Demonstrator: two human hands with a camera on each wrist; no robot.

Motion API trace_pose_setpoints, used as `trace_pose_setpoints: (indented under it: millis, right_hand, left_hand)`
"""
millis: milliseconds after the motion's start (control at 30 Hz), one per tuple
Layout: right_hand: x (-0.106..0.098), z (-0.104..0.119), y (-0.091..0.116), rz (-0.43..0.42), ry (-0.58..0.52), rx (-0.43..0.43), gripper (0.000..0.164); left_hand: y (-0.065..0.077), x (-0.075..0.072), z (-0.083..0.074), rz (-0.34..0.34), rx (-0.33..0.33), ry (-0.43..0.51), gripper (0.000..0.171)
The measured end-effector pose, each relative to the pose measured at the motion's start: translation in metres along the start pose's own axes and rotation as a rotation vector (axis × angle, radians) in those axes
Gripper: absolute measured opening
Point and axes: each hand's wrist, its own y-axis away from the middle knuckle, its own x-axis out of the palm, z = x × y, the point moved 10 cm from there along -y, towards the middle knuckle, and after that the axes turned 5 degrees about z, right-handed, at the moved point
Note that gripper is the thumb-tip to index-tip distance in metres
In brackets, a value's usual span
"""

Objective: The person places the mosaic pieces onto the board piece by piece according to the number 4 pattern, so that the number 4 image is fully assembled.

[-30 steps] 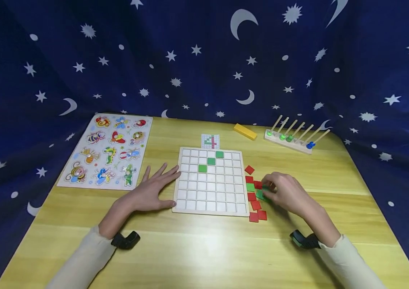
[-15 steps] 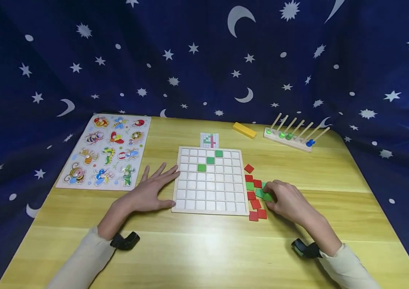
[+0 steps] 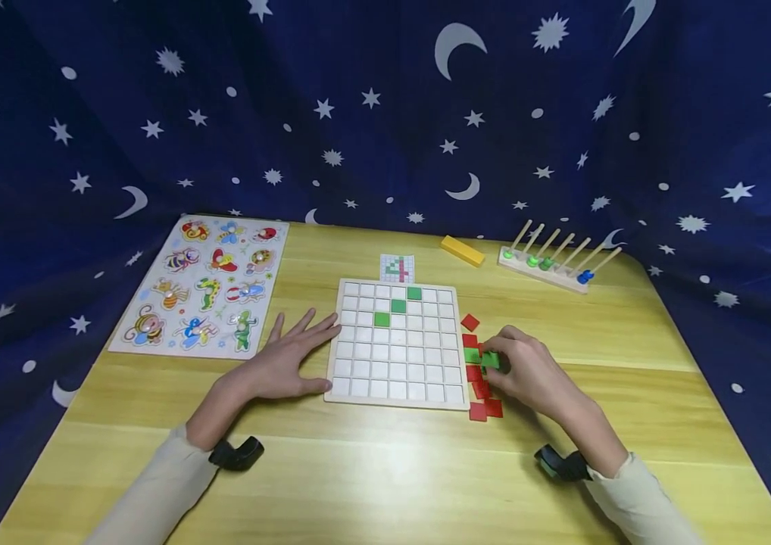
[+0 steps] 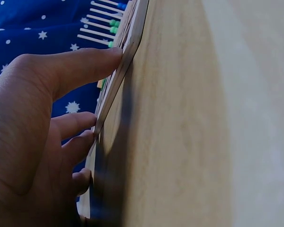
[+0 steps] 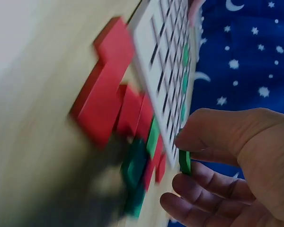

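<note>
A white grid board (image 3: 399,352) with a wooden rim lies mid-table; three green tiles sit in a diagonal in its cells, one of them a green tile (image 3: 397,306). My left hand (image 3: 283,363) has its fingers spread, with fingertips and thumb touching the board's left edge. Over the pile right of the board, my right hand (image 3: 529,371) pinches a green square tile (image 5: 184,162) between thumb and fingers, lifted off the table. Beneath it lie several red tiles (image 3: 478,411) and a few green tiles (image 5: 135,163), partly hidden by the hand in the head view.
Behind the board lies a small pattern card (image 3: 397,268) with a green and red figure. An insect puzzle board (image 3: 201,284) is at the left. A yellow block (image 3: 463,250) and a peg rack with beads (image 3: 549,265) stand at the back right.
My right hand has picked a green tile up from the pile and moved slightly left towards the board with it. My left hand stays at the board's edge.
</note>
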Motion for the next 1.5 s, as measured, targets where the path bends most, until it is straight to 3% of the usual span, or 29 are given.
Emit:
trace_pose_setpoints:
  millis: [367,1200,1500]
  right_hand:
    - [0.019,0.045,-0.043,-0.029,-0.073,-0.117,0.027]
    - [0.057,0.107,-0.100,0.053,-0.125,-0.226,0.020]
    - [0.065,0.125,-0.119,0.036,-0.119,-0.267,0.018]
  left_hand:
    - [0.001,0.003,0.002,0.010,-0.012,0.008,0.091]
    - [0.001,0.000,0.000,0.010,-0.008,0.014,0.090]
    - [0.002,0.000,0.002,0.000,-0.001,0.021,0.090]
